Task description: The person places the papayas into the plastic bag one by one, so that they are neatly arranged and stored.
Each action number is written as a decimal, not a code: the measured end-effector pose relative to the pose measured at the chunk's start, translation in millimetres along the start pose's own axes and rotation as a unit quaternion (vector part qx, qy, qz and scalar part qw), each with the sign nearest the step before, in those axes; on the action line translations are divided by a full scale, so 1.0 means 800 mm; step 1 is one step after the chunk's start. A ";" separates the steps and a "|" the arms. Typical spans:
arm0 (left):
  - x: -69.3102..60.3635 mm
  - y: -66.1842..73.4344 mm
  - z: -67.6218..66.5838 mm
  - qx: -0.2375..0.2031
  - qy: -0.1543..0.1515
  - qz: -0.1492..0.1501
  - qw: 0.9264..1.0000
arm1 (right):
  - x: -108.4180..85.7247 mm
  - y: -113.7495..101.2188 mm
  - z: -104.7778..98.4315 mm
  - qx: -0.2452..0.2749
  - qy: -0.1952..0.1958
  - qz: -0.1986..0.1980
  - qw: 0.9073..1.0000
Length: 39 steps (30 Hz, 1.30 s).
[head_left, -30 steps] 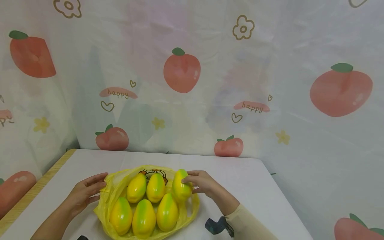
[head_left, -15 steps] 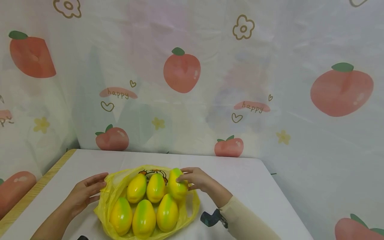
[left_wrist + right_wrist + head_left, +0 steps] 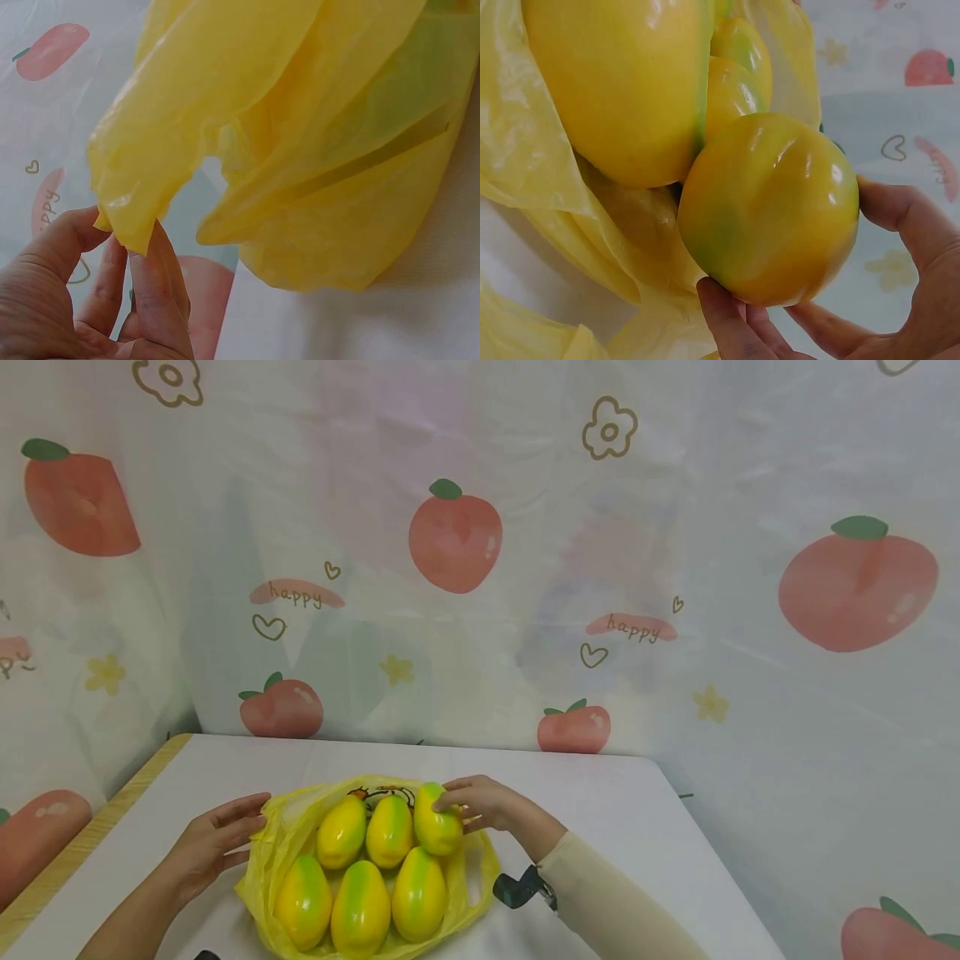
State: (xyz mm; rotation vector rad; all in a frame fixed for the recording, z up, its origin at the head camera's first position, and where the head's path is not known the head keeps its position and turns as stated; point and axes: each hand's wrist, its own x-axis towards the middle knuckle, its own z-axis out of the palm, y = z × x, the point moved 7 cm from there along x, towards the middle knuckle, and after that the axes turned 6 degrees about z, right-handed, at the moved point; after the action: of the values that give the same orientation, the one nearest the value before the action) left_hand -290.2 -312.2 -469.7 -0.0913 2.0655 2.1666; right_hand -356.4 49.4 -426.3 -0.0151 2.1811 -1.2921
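Observation:
A yellow plastic bag (image 3: pixel 258 868) lies on the table with its mouth spread, and several glossy yellow-green papayas (image 3: pixel 360 906) rest in it in two rows. My left hand (image 3: pixel 212 843) pinches the bag's left edge; in the left wrist view the thumb and fingers of that hand (image 3: pixel 112 292) meet at a drooping corner of the film. At the bag's right side my right hand (image 3: pixel 487 803) holds one papaya (image 3: pixel 435 831) at the end of the back row. The right wrist view shows that papaya's ribbed end (image 3: pixel 772 217) between thumb and fingers, close beside another papaya (image 3: pixel 622 90).
The white table (image 3: pixel 600 827) has a bare wooden strip (image 3: pixel 112 827) along its left side. A printed fruit-pattern curtain (image 3: pixel 465 677) hangs behind and at the sides. A dark wrist-camera mount (image 3: pixel 517 889) sticks out near the right sleeve.
My right hand has moved left with the papaya, setting it closer to the back row inside the bag. The left hand keeps its place on the bag's edge.

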 end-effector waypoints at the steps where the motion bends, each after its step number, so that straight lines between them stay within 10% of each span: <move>1: 0.000 0.000 0.000 0.002 -0.001 0.000 1.000 | 0.001 -0.001 0.001 0.001 0.000 0.002 1.000; 39: 0.004 -0.005 0.007 0.013 -0.002 -0.009 1.000 | 0.010 -0.003 0.023 -0.059 0.072 0.020 0.995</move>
State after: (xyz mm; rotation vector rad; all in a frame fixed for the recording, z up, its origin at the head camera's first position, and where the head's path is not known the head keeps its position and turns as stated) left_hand -292.4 -305.9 -473.8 -0.1019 2.0812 2.1280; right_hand -354.8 31.0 -434.3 0.0781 2.3647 -1.1731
